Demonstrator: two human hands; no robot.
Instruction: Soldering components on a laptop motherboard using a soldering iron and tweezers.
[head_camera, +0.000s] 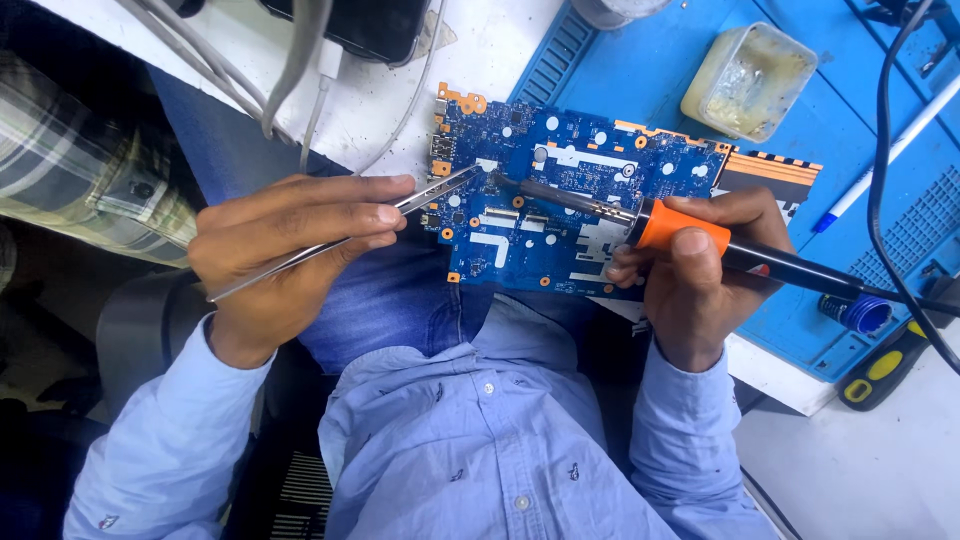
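Two tools (330, 238) (700, 240) over circuit board (560, 210)

White worktable (480, 60) across the top, evenly lit. Blue work mat (800, 130) covers its right part, reaching the table's near edge. Dark chair seat (140, 330) at lower left.

1. Circuit board (560, 200) lies at centre, partly on the mat (840, 130) to its right.
2. Tweezers (330, 240) reach it from the left, soldering iron (700, 235) from the right.
3. Tub (750, 68) sits on the mat, far right.
4. Pen (880, 160) lies right of the tub.
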